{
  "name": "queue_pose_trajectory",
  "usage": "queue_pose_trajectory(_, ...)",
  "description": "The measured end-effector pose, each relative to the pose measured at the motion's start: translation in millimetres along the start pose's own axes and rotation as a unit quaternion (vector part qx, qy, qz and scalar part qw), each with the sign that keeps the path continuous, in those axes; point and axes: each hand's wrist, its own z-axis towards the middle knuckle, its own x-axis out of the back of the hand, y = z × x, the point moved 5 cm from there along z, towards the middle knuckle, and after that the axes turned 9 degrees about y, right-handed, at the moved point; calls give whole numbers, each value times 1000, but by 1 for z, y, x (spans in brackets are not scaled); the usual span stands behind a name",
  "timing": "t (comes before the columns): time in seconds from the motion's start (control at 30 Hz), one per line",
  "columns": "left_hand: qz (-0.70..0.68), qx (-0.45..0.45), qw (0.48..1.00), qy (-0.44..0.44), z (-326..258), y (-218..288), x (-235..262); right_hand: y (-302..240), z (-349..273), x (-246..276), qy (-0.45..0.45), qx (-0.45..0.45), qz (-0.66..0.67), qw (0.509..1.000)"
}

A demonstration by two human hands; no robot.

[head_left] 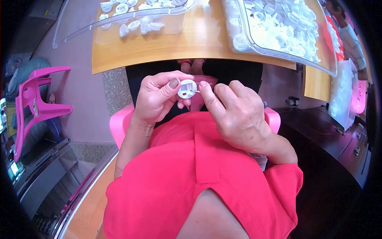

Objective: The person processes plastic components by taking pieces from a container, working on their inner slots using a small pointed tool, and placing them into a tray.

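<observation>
Between the thumb and fingers of my left hand (156, 96) is a small round white plastic part (187, 86) with cut-outs in its face. A tiny reddish-brown spot shows in one cut-out. My right hand (240, 113) is closed in a pinch beside it, on a thin grey pin-like piece (196, 91) that reaches the part's right edge. Most of that thin piece is hidden by my fingers, so its kind cannot be made out. Both hands are held over my lap, just in front of the wooden table (159, 49).
On the table's right, a clear plastic bin (264, 51) is heaped with white parts. A second clear bin (131, 15) stands at the left, with loose white parts (141, 26) near it. A pink stool (39, 93) is at far left. Another person's arm (352, 42) shows at far right.
</observation>
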Motion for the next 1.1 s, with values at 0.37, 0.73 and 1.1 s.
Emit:
queue_pose_trajectory(0.37, -26, -41, 999, -22, 1, 2, -4, -6, -3, -7, -7, -61, -17, 998)
queue_pose_trajectory(0.73, 0, -72, 997, -14, 3, 3, -10, -10, 2, -14, -26, -38, -85, 995)
queue_pose_trajectory(1.1, 146, -118, 982, 34, 8, 14, -21, 5, -2, -10, -1, -68, -20, 997)
